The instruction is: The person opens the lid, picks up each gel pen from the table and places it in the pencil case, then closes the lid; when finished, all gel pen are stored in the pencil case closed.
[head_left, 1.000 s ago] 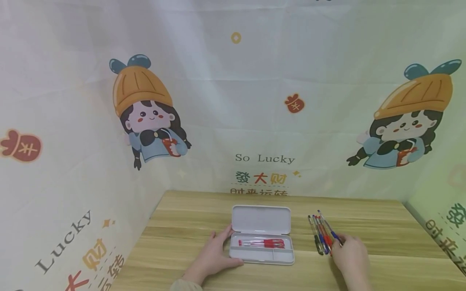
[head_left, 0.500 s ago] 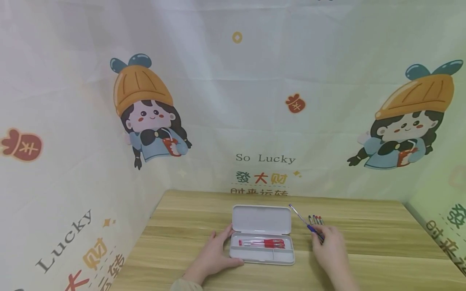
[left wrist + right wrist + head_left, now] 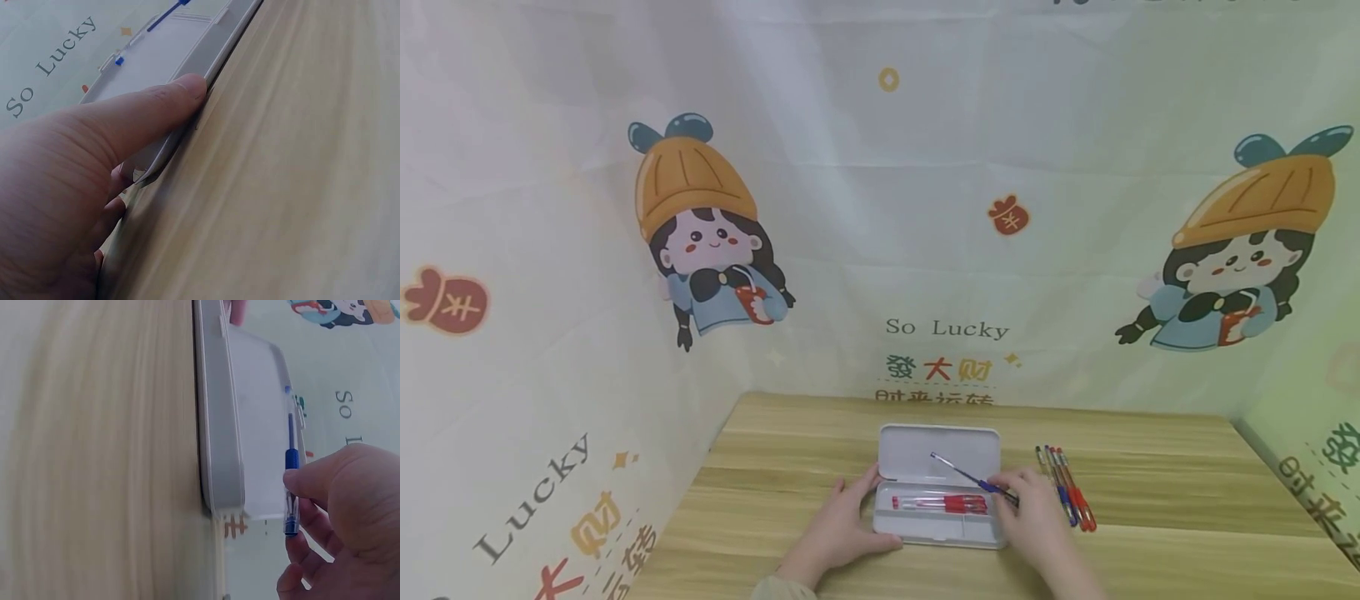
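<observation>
A white pencil case (image 3: 917, 527) lies with its lid (image 3: 902, 454) raised at the back. Red pens (image 3: 964, 503) lie side by side in its long rear compartment. My left hand (image 3: 838, 529) holds the case's left end, thumb along the front edge and fingers toward the back corner. My right hand (image 3: 1037, 517) pinches a blue pen (image 3: 292, 459) by its rubber grip end, between thumb and fingers. In the head view that pen slants over the case's right side, its far tip overlapping the lid. The right hand partly hides the case's right edge.
Several more pens (image 3: 1078, 498), with red, blue and dark ends, lie in a bunch on the wooden table (image 3: 1172, 492) right of the case. A printed cloth (image 3: 940, 275) with cartoon figures hangs behind the table and along its sides.
My right hand has lifted the blue pen from the bunch on the right and carried it left to over the case. My left hand has stayed in place on the case.
</observation>
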A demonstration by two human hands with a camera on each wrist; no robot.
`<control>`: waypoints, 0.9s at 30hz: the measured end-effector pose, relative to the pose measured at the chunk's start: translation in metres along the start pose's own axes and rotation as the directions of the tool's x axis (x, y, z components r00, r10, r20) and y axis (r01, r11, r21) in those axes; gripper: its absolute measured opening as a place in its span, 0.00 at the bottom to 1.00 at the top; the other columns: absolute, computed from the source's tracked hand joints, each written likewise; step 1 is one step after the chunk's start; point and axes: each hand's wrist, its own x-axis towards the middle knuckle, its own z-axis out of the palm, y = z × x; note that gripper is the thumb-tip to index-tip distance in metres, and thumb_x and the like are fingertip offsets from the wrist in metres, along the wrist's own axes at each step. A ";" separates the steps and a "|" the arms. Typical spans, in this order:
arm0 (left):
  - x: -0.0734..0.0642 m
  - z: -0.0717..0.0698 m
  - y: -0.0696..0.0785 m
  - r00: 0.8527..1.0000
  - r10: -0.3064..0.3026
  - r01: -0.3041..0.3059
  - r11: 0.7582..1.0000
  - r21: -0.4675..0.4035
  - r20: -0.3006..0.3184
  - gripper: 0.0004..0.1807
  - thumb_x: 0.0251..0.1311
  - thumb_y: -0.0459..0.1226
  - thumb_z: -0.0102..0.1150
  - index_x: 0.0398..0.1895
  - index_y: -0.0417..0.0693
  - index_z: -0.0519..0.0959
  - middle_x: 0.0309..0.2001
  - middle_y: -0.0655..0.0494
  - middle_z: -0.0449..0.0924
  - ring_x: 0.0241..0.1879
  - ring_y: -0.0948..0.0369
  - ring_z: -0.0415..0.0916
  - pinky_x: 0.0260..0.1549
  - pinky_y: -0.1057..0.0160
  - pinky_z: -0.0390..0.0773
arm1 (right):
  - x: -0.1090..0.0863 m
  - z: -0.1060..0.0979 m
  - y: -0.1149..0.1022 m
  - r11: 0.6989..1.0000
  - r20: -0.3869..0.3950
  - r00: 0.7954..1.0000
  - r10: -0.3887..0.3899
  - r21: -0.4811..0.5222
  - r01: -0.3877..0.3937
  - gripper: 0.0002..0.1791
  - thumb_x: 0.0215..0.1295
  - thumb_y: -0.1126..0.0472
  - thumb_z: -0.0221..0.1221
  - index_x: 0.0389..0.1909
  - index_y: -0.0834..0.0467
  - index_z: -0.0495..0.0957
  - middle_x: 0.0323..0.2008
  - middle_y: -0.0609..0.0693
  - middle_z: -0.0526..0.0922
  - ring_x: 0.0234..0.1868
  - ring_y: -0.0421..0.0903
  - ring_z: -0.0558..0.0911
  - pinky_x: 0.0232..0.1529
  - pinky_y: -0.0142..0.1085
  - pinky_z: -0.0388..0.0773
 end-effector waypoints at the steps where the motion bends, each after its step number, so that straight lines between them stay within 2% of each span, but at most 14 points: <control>1: 0.000 0.000 0.000 1.000 -0.002 0.002 1.000 0.000 -0.002 0.71 0.45 0.61 0.87 0.90 0.49 0.57 0.81 0.54 0.74 0.84 0.22 0.50 0.82 0.20 0.51 | 0.000 0.003 -0.002 1.000 0.025 1.000 -0.001 -0.002 0.001 0.11 0.65 0.66 0.72 0.47 0.53 0.91 0.49 0.53 0.89 0.54 0.57 0.85 0.60 0.60 0.85; 6: -0.001 0.001 -0.002 1.000 -0.004 0.004 1.000 -0.004 -0.003 0.72 0.44 0.61 0.87 0.90 0.48 0.57 0.81 0.54 0.75 0.84 0.22 0.50 0.82 0.20 0.50 | 0.002 0.017 -0.009 1.000 0.120 0.992 -0.028 0.010 0.027 0.10 0.65 0.66 0.73 0.44 0.50 0.92 0.46 0.49 0.88 0.52 0.52 0.84 0.60 0.56 0.85; 12: 0.000 0.002 -0.004 1.000 0.001 -0.001 1.000 -0.002 -0.006 0.73 0.43 0.62 0.87 0.90 0.48 0.56 0.81 0.55 0.75 0.84 0.22 0.48 0.82 0.19 0.50 | 0.005 0.027 -0.015 0.998 0.180 0.982 -0.062 -0.005 0.064 0.11 0.63 0.65 0.73 0.41 0.46 0.92 0.40 0.41 0.82 0.48 0.43 0.79 0.55 0.47 0.83; 22: 0.000 0.002 -0.002 1.000 0.005 -0.005 1.000 -0.004 -0.010 0.72 0.43 0.62 0.87 0.89 0.48 0.57 0.81 0.53 0.75 0.84 0.21 0.49 0.82 0.19 0.50 | 0.009 0.026 -0.021 0.998 0.240 0.969 -0.053 -0.028 0.062 0.09 0.66 0.64 0.72 0.43 0.47 0.92 0.42 0.42 0.84 0.49 0.45 0.81 0.58 0.52 0.85; 27: -0.001 0.002 0.000 1.000 -0.009 0.009 1.000 -0.010 -0.004 0.72 0.43 0.61 0.87 0.89 0.48 0.58 0.81 0.52 0.74 0.84 0.22 0.49 0.82 0.20 0.50 | 0.011 0.025 -0.023 0.997 0.269 0.962 -0.046 -0.045 0.060 0.09 0.67 0.64 0.72 0.43 0.48 0.93 0.41 0.43 0.85 0.48 0.46 0.81 0.56 0.52 0.85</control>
